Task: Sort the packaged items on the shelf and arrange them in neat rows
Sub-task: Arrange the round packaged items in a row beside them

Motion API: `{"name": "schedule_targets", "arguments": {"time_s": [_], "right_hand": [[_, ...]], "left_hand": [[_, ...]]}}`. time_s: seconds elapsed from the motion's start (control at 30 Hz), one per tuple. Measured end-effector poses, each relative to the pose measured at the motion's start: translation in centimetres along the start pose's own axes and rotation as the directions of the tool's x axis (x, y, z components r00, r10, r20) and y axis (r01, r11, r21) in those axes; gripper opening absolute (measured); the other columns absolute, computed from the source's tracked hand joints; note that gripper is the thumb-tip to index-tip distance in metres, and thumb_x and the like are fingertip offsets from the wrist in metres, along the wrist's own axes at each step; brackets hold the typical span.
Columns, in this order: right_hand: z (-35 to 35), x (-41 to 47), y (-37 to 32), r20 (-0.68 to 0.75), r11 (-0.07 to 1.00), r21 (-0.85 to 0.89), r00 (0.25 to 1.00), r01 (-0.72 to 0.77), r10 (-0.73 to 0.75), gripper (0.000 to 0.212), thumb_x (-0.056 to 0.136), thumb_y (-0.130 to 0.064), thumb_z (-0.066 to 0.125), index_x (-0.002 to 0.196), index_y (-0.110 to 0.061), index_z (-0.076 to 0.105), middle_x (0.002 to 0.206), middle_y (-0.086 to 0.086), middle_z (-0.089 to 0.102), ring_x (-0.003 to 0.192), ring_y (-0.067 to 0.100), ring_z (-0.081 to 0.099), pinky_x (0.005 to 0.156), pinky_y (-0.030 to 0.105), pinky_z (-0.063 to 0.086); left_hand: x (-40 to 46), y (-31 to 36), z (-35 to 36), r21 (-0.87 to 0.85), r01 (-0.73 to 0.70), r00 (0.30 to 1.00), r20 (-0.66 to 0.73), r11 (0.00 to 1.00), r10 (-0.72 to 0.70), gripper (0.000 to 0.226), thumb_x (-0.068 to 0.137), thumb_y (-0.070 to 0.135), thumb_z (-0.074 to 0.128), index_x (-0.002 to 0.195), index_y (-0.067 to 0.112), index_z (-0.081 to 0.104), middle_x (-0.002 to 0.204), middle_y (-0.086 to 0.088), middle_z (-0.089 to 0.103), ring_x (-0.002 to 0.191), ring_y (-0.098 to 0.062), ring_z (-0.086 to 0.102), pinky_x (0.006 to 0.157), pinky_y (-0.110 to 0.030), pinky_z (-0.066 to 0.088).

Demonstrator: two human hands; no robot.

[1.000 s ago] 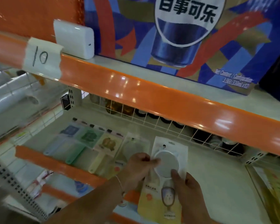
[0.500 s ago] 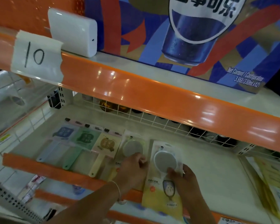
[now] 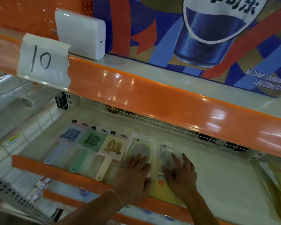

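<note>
Head view shows our two hands flat on the shelf [image 3: 225, 176], fingers straight, gripping nothing. Our left hand [image 3: 135, 174] presses on the green round-mirror pack [image 3: 140, 147]; our right hand [image 3: 182, 172] presses on the yellow round-mirror pack [image 3: 162, 185] just beside it to the right. Left of these lie three paddle-shaped packs in a row: blue [image 3: 70, 135], green [image 3: 92, 140] and cream [image 3: 114, 146], handles pointing toward the near orange shelf lip [image 3: 58, 172]. A paper tag marked 10 [image 3: 42, 60] hangs on the upper shelf edge.
</note>
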State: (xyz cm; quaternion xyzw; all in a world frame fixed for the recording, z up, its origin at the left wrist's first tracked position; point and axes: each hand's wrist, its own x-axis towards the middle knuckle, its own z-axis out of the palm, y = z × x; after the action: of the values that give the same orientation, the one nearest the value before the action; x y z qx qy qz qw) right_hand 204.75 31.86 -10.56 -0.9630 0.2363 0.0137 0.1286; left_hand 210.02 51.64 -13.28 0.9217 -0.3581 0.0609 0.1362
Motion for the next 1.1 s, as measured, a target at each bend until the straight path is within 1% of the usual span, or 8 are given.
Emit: {"name": "schedule_targets", "arguments": {"time_s": [0.07,0.13,0.27,0.47,0.67,0.93,1.03,1.1], "right_hand": [[0.9,-0.2,-0.2,0.026,0.995,-0.067,0.997,0.068,-0.067,0.082,0.074,-0.073,0.004,0.148,-0.044,0.024,0.162,-0.001,0.006,0.148,0.026,0.007,0.116,0.044,0.017],[1.6,0.0,-0.2,0.008,0.993,-0.091,0.997,0.077,-0.076,0.086,0.072,-0.07,-0.005,0.149,-0.044,0.025,0.163,-0.001,0.007,0.149,0.026,0.006,0.117,0.043,0.014],[1.9,-0.5,-0.2,-0.024,0.992,-0.078,0.994,0.102,-0.104,0.082,0.078,-0.067,-0.002,0.149,-0.04,0.03,0.162,0.003,0.014,0.148,0.031,0.012,0.118,0.045,0.014],[2.2,-0.8,-0.1,-0.013,0.988,-0.079,0.991,0.131,-0.133,0.082,0.079,-0.067,-0.004,0.151,-0.039,0.023,0.163,0.004,0.01,0.149,0.031,0.008,0.12,0.043,0.008],[2.5,-0.7,0.2,-0.052,0.99,-0.026,0.989,0.138,-0.139,0.083,0.087,-0.071,-0.002,0.142,-0.033,0.047,0.155,0.012,0.034,0.141,0.039,0.032,0.114,0.051,0.027],[2.1,-1.1,0.4,-0.007,0.984,-0.001,0.984,0.179,-0.179,0.093,0.079,-0.077,-0.012,0.144,-0.037,0.041,0.16,0.008,0.024,0.146,0.037,0.02,0.118,0.049,0.016],[2.0,-0.9,0.9,-0.011,0.977,0.034,0.978,0.209,-0.208,0.075,0.09,-0.071,0.01,0.132,-0.031,0.059,0.148,0.016,0.044,0.134,0.046,0.04,0.11,0.056,0.033],[1.9,-0.9,1.5,-0.047,0.968,0.115,0.974,0.225,-0.221,0.054,0.092,-0.058,0.033,0.119,-0.028,0.068,0.136,0.018,0.055,0.127,0.043,0.049,0.109,0.056,0.035]], "left_hand": [[-0.1,0.1,-0.1,0.001,-0.005,1.0,0.009,1.0,0.005,0.042,0.084,0.048,0.047,0.116,0.024,0.062,0.136,-0.002,0.056,0.133,-0.029,0.047,0.111,-0.047,0.035],[0.0,0.1,-0.2,0.024,-0.017,1.0,0.001,1.0,0.017,0.043,0.085,0.048,0.046,0.115,0.023,0.062,0.135,-0.003,0.056,0.132,-0.029,0.048,0.11,-0.047,0.036],[0.1,0.0,-0.1,0.038,-0.032,0.999,-0.01,0.999,0.032,0.046,0.085,0.05,0.046,0.117,0.022,0.064,0.135,-0.004,0.057,0.131,-0.029,0.048,0.109,-0.047,0.035],[0.0,-0.1,0.3,0.045,-0.024,0.999,0.032,0.999,0.022,0.057,0.083,0.058,0.046,0.124,0.021,0.061,0.141,-0.004,0.051,0.137,-0.03,0.041,0.112,-0.048,0.031],[0.1,-0.1,0.4,0.034,-0.023,1.0,0.015,0.999,0.023,0.057,0.081,0.057,0.048,0.123,0.02,0.062,0.138,-0.005,0.054,0.134,-0.03,0.045,0.109,-0.049,0.037],[0.0,-0.1,0.5,0.052,-0.033,0.999,-0.011,0.998,0.033,0.055,0.08,0.056,0.05,0.119,0.019,0.065,0.133,-0.007,0.059,0.128,-0.031,0.051,0.107,-0.048,0.038],[-0.1,0.0,0.4,0.035,-0.039,0.999,-0.031,0.999,0.04,0.048,0.083,0.053,0.05,0.115,0.02,0.065,0.13,-0.006,0.06,0.125,-0.031,0.053,0.104,-0.048,0.042],[-0.1,0.2,0.0,0.045,-0.057,0.997,-0.058,0.997,0.059,0.04,0.085,0.049,0.049,0.107,0.021,0.066,0.123,-0.005,0.062,0.119,-0.031,0.057,0.101,-0.048,0.045]]}}
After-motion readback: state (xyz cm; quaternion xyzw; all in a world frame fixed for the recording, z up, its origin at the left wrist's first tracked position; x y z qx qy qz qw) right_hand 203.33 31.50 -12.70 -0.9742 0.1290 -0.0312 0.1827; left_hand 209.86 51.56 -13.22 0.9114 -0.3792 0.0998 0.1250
